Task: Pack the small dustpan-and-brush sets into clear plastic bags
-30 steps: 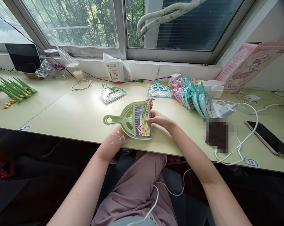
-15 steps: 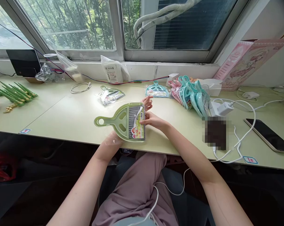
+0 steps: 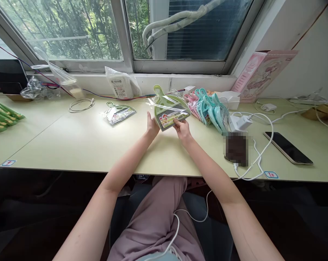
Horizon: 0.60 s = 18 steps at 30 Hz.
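Note:
A green dustpan and brush set [image 3: 170, 108] in clear plastic wrap is held up over the table, handle pointing up and away from me. My right hand [image 3: 182, 129] grips its near edge on the right, fingers on the label. My left hand [image 3: 153, 126] holds the left edge, with its thumb up and its other fingers partly hidden. Left of them a second wrapped green set [image 3: 120, 113] lies on the table. To the right stands a row of wrapped sets, pink ones [image 3: 192, 105] and turquoise ones [image 3: 214, 110].
A phone [image 3: 289, 148], a white charger [image 3: 241, 123] with looping cables and a blurred dark object [image 3: 236, 148] lie at the right. A pink box [image 3: 261, 74] leans by the window. Green stalks [image 3: 4, 116] and a coiled cable [image 3: 81, 105] lie left.
The held green set has moved away from me toward the row, and its handle has swung from pointing left to pointing up. The view has shifted right. The other person's hand at far left has left view.

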### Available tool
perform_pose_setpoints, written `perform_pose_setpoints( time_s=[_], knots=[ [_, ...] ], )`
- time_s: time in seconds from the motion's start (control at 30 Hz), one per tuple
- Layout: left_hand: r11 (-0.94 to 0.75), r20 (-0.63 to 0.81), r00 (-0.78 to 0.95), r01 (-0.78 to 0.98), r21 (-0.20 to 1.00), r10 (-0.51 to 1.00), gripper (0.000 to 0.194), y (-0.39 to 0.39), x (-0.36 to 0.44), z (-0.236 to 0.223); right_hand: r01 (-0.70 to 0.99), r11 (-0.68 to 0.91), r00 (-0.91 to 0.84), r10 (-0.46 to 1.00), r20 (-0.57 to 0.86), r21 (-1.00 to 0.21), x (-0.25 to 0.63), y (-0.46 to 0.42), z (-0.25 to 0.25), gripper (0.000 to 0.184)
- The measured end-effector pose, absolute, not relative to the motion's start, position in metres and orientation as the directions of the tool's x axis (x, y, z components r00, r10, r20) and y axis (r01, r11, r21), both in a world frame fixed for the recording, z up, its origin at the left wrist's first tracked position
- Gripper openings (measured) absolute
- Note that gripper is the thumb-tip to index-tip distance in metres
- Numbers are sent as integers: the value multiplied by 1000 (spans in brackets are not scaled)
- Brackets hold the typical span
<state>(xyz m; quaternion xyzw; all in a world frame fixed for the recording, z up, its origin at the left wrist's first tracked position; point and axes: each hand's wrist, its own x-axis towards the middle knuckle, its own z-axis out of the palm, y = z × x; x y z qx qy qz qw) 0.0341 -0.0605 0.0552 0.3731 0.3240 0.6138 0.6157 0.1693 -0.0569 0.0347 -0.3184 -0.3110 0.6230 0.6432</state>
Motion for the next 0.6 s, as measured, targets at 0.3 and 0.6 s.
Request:
perform_pose_setpoints(
  time_s=[0.3,0.6],
  knots=[
    [-174,190,48,-235,956,981,71,-61,48,29,-662,25,132,988,-84,-749,181,-48,32,23],
    [-150,178,88,-260,954,980,62,-64,43,30,-692,-154,49,965,-259,-706,190,-44,42,15]
  ],
)
